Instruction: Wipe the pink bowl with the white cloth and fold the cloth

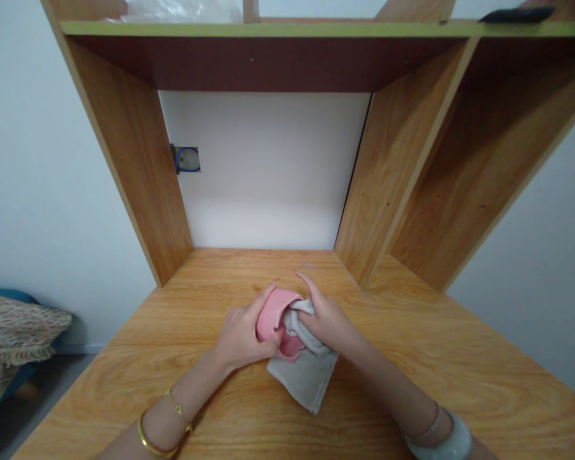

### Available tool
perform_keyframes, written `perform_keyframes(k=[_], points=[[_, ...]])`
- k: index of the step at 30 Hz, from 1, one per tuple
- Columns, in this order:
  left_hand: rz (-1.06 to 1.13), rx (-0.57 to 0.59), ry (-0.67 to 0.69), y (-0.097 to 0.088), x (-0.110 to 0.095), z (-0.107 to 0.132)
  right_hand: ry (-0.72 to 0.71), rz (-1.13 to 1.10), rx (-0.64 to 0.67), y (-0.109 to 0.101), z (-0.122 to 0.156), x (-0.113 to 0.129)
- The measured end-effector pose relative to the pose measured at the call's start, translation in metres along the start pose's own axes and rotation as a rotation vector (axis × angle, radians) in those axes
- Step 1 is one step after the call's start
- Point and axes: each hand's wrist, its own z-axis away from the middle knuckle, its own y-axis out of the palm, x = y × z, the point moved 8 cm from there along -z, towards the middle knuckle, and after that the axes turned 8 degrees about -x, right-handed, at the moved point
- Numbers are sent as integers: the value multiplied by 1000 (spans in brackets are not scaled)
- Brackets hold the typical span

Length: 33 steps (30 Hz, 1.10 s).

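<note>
A glossy pink cup (pixel 267 314) with a notched rim is tipped on its side over the desk, its opening turned to the right. My left hand (pixel 243 332) wraps around it, with the thumb at the rim. In my right hand (pixel 326 317) is a bunched light grey cloth (pixel 304 377). Part of the cloth is pushed into the cup's opening, and the rest hangs down in front over the wood. The fingertips of my right hand inside the cup are hidden by cloth.
The wooden desk (pixel 211 409) carries a hutch with side panels and an upper shelf (pixel 268 29). Clear plastic wrapping (pixel 182 10) and a dark flat object (pixel 516 14) lie up there. An uncovered wall box (pixel 188 159) is at the back left. A woven throw (pixel 22 326) covers a blue seat.
</note>
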Motion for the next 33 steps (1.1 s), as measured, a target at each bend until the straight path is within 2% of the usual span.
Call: perform_keyframes(k=[4, 9, 14, 19, 24, 30, 33], points=[[46, -52, -102, -3, 6, -1, 26, -129, -9, 3, -1, -7], [219, -97, -200, -3, 13, -3, 119, -265, -116, 1, -4, -19], [256, -68, -201, 7, 8, -1, 161, -388, -232, -2, -7, -27], [241, -12, -227, 16, 7, 2, 118, -463, -215, 5, -8, -22], [238, -38, -243, 12, 9, 1, 127, -465, -190, 8, -6, -18], [230, -64, -235, 9, 8, 0, 205, -377, -183, 8, -8, -31], [215, -65, -222, 7, 6, 0, 223, -320, -199, 2, -9, -33]])
